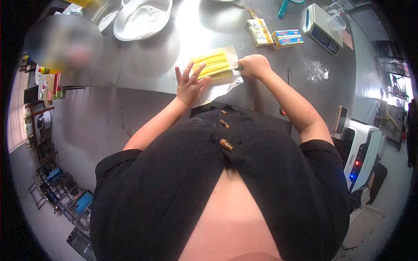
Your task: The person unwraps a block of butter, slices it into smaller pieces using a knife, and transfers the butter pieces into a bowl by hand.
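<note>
A yellow block point(212, 62), like butter, lies on its opened white wrapper point(217, 93) near the table's front edge, with lines cut along its top. My left hand point(190, 83) rests at the block's left side, fingers spread, fingertips on or close to the yellow surface. My right hand point(256, 67) is closed around the dark handle of a knife point(239, 68) at the block's right end. The knife's blade runs left along the block's front side and is hard to make out.
Wrapped blocks point(288, 38) lie behind my right hand. A scale point(322, 29) stands at the back right. Bowls of white powder point(143, 19) stand at the back left. White powder point(315, 71) is scattered on the steel table point(130, 65). A white machine point(360, 156) is at the right.
</note>
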Motion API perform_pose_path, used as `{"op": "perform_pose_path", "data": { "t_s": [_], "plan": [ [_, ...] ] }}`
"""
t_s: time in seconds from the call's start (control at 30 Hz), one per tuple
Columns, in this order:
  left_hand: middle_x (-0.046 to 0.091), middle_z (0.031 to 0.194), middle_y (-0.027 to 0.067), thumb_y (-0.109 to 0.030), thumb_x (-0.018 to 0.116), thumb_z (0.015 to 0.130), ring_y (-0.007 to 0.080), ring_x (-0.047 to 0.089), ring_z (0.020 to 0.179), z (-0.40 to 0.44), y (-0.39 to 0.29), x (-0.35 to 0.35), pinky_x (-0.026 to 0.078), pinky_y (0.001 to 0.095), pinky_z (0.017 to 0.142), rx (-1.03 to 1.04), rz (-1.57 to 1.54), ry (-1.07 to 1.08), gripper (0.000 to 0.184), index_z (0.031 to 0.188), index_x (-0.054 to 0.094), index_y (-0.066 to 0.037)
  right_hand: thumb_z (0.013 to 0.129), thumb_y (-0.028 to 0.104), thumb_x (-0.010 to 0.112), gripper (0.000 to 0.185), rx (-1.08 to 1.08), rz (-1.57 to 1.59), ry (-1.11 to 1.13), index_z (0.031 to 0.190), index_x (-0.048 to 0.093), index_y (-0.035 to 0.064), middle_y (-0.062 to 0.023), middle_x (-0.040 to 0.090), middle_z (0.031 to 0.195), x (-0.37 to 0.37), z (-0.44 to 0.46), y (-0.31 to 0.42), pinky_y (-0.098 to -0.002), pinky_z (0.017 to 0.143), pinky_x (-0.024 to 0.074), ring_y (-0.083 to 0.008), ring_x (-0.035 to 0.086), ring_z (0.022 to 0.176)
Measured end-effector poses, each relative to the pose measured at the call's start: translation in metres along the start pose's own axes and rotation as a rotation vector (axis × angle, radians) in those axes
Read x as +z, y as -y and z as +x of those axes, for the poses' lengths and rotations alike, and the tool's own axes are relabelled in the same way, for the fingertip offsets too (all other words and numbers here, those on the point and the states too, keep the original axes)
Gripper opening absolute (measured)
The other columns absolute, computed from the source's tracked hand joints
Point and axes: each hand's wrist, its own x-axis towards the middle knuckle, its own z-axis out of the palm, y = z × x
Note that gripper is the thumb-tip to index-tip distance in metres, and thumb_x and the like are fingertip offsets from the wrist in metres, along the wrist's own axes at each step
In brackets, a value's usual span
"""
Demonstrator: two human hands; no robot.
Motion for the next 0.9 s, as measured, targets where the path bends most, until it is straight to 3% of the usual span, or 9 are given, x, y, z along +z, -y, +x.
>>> {"op": "perform_pose_path", "data": {
  "t_s": [0.3,0.4,0.47,0.5,0.6,0.7,0.73,0.77,0.9],
  "plan": [
    [0.043,0.139,-0.0065,-0.033,0.07,0.076,0.0263,0.026,0.136,-0.009,0.0,-0.002,-0.003,0.0557,0.114,-0.04,0.052,0.024,0.01,0.074,0.063,-0.027,0.073,0.027,0.062,0.019,0.035,0.081,0.008,0.085,0.066,0.0137,-0.0116,0.066,0.082,0.011,0.001,-0.007,-0.0442,0.07,0.0499,-0.0318,0.064,0.081],
    [0.043,0.14,-0.0061,-0.032,0.071,0.075,0.0267,0.026,0.136,-0.012,0.0,-0.003,-0.002,0.0559,0.114,-0.078,0.038,0.044,0.013,0.08,0.062,-0.025,0.072,0.025,0.061,0.018,0.029,0.093,-0.043,0.084,0.065,0.0127,-0.0115,0.066,0.082,0.012,-0.007,-0.01,-0.0444,0.07,0.0495,-0.0321,0.063,0.082],
    [0.04,0.14,0.0019,-0.029,0.074,0.071,0.0302,0.024,0.136,-0.012,0.003,-0.001,0.0,0.0558,0.114,-0.023,0.05,-0.009,0.032,0.098,0.058,-0.025,0.073,0.027,0.061,0.019,0.088,0.106,-0.056,0.086,0.066,0.0131,-0.0116,0.066,0.083,0.006,-0.016,-0.011,-0.0446,0.07,0.0492,-0.0321,0.063,0.083],
    [0.04,0.14,0.0019,-0.029,0.074,0.071,0.0302,0.024,0.136,-0.01,0.002,-0.001,0.0,0.0558,0.114,-0.022,0.053,-0.011,0.032,0.098,0.058,-0.025,0.073,0.027,0.061,0.019,0.086,0.105,-0.059,0.086,0.066,0.0131,-0.0116,0.066,0.083,0.002,-0.022,-0.011,-0.0446,0.07,0.0492,-0.0321,0.063,0.083],
    [0.031,0.136,0.0155,-0.021,0.075,0.066,0.0366,0.024,0.134,0.0,-0.002,-0.007,0.007,0.0545,0.114,-0.126,-0.044,0.045,0.068,0.125,0.042,-0.019,0.075,0.029,0.062,0.022,0.242,0.136,-0.049,0.09,0.067,0.0144,-0.0113,0.067,0.088,-0.011,-0.046,-0.011,-0.0438,0.071,0.0496,-0.0316,0.064,0.085],
    [0.032,0.135,0.0153,-0.022,0.076,0.064,0.0365,0.024,0.134,0.016,-0.004,-0.013,0.011,0.0548,0.113,-0.146,-0.145,0.122,0.074,0.128,0.039,-0.017,0.079,0.034,0.057,0.028,0.427,0.315,-0.03,0.096,0.066,0.0134,-0.0144,0.067,0.094,-0.018,-0.071,-0.008,-0.0436,0.076,0.0497,-0.032,0.063,0.091],
    [0.03,0.138,0.0183,-0.033,0.077,0.067,0.0377,0.025,0.135,0.023,-0.003,-0.015,0.012,0.0516,0.114,-0.145,-0.057,0.277,0.085,0.136,0.032,-0.014,0.08,0.034,0.055,0.032,0.48,0.392,-0.093,0.099,0.065,0.0109,-0.0165,0.066,0.097,-0.015,-0.077,-0.005,-0.0435,0.078,0.0492,-0.0329,0.062,0.094],
    [0.03,0.138,0.0183,-0.033,0.077,0.067,0.0377,0.025,0.135,0.03,-0.003,-0.016,0.012,0.0516,0.114,-0.141,-0.056,0.275,0.085,0.136,0.032,-0.014,0.082,0.035,0.053,0.036,0.535,0.469,-0.156,0.103,0.063,0.0084,-0.0185,0.065,0.101,-0.013,-0.083,-0.001,-0.0434,0.08,0.0487,-0.0337,0.062,0.097],
    [0.025,0.147,0.0215,-0.048,0.071,0.07,0.0372,0.024,0.137,0.068,0.004,-0.015,0.017,0.0485,0.115,-0.185,-0.036,0.633,0.099,0.147,0.019,-0.012,0.083,0.032,0.05,0.039,0.625,0.641,-0.144,0.107,0.059,0.0028,-0.0229,0.064,0.103,-0.023,-0.092,0.03,-0.045,0.084,0.0468,-0.0368,0.06,0.1]
  ]
}}
